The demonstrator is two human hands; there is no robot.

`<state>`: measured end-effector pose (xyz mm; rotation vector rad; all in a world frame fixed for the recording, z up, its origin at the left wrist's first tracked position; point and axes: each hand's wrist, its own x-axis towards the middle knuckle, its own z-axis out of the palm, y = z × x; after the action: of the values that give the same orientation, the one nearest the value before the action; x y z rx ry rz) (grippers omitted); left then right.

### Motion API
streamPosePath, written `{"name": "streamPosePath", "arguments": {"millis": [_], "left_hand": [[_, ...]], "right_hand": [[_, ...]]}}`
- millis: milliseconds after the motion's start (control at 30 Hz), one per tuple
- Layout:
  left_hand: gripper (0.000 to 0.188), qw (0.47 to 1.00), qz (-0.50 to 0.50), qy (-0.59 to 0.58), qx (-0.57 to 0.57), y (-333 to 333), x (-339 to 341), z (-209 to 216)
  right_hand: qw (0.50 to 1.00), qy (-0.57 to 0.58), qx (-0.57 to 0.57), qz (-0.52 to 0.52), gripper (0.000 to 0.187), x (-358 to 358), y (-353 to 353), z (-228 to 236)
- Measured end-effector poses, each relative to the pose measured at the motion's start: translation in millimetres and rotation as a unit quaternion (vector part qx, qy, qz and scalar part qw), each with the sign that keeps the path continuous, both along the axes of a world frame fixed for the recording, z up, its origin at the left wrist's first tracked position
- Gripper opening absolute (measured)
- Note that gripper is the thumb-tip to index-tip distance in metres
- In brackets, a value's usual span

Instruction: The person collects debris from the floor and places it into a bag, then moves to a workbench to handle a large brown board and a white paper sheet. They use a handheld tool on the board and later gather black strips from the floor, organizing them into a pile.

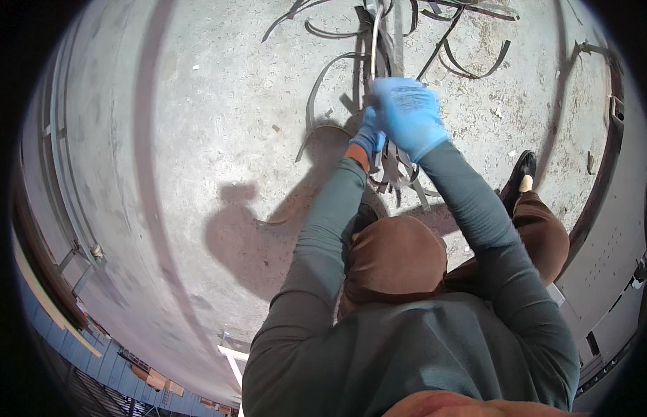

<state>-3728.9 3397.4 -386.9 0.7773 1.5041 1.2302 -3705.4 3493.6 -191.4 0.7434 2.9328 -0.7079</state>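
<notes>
A long bundle of thin grey and black strips point(398, 48) runs from the top of the view down under both hands, and loose ends hang out below them. A pale slender rod or cable point(375, 42) lies along it. My left hand point(370, 132), in a blue glove with an orange cuff, is closed round the bundle. Just above and to the right, my right hand point(410, 115), blue-gloved and blurred by motion, is curled closed over the same bundle. Its fingertips are hidden beneath it, so the exact grip there does not show.
Curved strip offcuts point(476, 73) and small scraps are scattered over the worn concrete floor point(226, 104). My bent knee point(396, 257) is close below the hands. A grey metal panel point(608, 278) stands at the right; a rail point(55, 139) runs along the left.
</notes>
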Motion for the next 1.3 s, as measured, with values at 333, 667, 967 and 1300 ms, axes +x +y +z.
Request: {"name": "streamPosePath", "arguments": {"millis": [333,667,967,1300], "left_hand": [[0.037,0.978,-0.104,0.007,-0.183,-10.3,33.4,25.5],[0.038,0.935,0.187,-0.267,-0.136,32.4,-11.0,49.2],[0.032,0.941,0.186,-0.212,-0.186,83.3,-30.5,92.4],[0.031,0.956,0.202,-0.080,-0.198,139.3,-24.1,163.5]], "right_hand": [[0.951,-0.226,-0.048,0.205,0.023,-69.5,-64.1,-128.9],[0.998,-0.003,-0.053,-0.024,0.027,-22.3,159.4,7.1],[0.982,-0.180,0.056,-0.024,0.022,152.6,263.4,-99.9],[0.970,-0.113,0.094,0.193,0.021,172.9,321.3,-98.3]]}}
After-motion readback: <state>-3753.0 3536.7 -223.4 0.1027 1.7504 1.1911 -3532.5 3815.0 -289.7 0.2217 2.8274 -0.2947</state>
